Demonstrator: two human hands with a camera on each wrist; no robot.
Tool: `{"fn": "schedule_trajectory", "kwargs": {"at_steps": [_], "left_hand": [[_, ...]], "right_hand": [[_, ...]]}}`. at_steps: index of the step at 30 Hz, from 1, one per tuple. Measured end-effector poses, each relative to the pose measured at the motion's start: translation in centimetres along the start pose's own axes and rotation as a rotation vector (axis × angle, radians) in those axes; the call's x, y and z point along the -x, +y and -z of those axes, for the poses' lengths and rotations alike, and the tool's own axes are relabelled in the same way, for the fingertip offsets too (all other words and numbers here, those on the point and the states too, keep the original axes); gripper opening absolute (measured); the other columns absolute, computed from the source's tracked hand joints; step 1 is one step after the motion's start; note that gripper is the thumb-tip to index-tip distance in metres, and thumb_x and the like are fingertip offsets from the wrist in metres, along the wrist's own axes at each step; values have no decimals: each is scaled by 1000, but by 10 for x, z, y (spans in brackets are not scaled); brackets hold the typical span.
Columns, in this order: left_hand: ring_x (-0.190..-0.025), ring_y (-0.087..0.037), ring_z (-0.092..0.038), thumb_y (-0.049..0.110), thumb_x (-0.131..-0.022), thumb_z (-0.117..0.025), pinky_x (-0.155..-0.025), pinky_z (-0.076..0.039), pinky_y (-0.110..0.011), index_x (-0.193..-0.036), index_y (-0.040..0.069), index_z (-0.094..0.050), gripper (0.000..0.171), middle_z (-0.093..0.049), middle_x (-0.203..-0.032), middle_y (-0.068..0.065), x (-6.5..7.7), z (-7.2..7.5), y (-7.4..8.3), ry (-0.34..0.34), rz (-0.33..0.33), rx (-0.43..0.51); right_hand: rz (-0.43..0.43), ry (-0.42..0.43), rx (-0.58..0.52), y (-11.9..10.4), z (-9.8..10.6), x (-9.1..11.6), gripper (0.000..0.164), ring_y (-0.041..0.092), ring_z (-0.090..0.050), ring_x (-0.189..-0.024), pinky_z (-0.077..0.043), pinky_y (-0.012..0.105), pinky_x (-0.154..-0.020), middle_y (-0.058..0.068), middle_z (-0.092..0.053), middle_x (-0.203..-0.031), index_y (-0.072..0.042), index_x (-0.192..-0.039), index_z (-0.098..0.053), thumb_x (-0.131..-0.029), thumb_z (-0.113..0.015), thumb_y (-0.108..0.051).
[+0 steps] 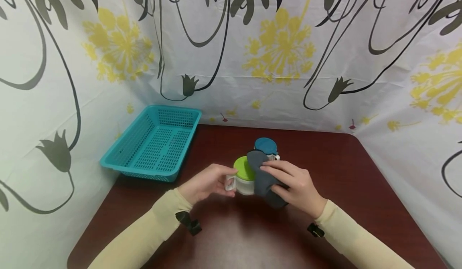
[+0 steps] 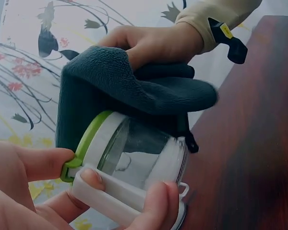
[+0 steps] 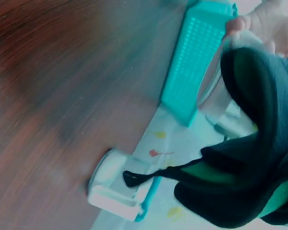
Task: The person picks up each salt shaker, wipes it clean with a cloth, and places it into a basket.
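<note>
Roughly upright, with its green lid [image 1: 242, 165] uppermost, the clear jar [image 1: 244, 187] is held above or on the tabletop [image 1: 361, 181]; whether its base touches cannot be told. Its long axis runs from lid to base, and its white handle [image 1: 230, 182] is pointed left, toward the person's left grip [image 1: 211, 181]. By that grip the handle is clasped, the fingers being curled round it and the thumb laid at the lid's tab, so that the jar's body lies just right of the grip. A dark grey cloth [image 1: 262, 183] is grasped in the right grip [image 1: 297, 185] and draped against the jar's right side and lid. Beyond the cloth, a blue-lidded jar [image 1: 266, 146] is partly hidden. To the left, a turquoise basket [image 1: 162, 146] is set at the tabletop's edge, and patterned white fabric [image 1: 220, 64] is hung behind.
</note>
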State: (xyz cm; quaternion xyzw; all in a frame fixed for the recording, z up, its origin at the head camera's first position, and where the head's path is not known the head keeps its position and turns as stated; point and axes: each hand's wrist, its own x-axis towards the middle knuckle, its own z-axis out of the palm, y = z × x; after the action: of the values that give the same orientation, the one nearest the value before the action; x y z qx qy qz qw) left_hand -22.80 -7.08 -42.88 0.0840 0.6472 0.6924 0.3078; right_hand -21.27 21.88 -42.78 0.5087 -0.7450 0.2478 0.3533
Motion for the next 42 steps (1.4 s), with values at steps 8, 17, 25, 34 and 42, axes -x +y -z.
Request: {"fn": "schedule_trajectory", "kwargs": {"at_steps": [8,17,25,34,42], "left_hand": [[-83,-38,-71,29,-95,-65,-80,-59,-47,-103,0,-71,31,-67,-91,-16,1,-11,0,0,-1,-17],[-83,-36,-67,22,-95,-64,-84,-57,-49,-84,-4,-63,28,-57,-81,-15,4,-14,1,-76,-36,-8],[-102,-47,-66,29,-95,-68,-87,-56,-48,-116,-1,-70,36,-64,-111,-30,6,-9,-1,-76,31,49],[-98,-43,-68,28,-95,-69,-88,-55,-49,-118,-3,-67,39,-64,-107,-26,5,-6,-5,-79,58,122],[-99,-44,-68,30,-95,-70,-88,-55,-48,-118,-2,-67,40,-64,-108,-27,2,-5,-7,-60,69,120]], "right_hand": [[83,-35,118,-16,-16,-13,46,33,-63,-116,-53,44,-92,11,-64,-130,-12,-130,-68,-85,-76,-14],[17,-89,146,-20,-20,-16,45,35,-57,-124,-49,48,-100,12,-60,-137,-13,-135,-65,-91,-73,-18],[-66,-153,181,-11,-12,-12,61,33,-55,-129,-50,49,-98,9,-60,-138,-13,-132,-67,-74,-85,-4],[-150,-134,192,7,-2,-6,50,29,-56,-126,-56,45,-88,9,-61,-136,-9,-127,-69,-79,-77,4],[-173,-142,148,5,-8,-4,52,25,-57,-125,-56,44,-87,8,-60,-136,-11,-129,-68,-80,-77,1]]}}
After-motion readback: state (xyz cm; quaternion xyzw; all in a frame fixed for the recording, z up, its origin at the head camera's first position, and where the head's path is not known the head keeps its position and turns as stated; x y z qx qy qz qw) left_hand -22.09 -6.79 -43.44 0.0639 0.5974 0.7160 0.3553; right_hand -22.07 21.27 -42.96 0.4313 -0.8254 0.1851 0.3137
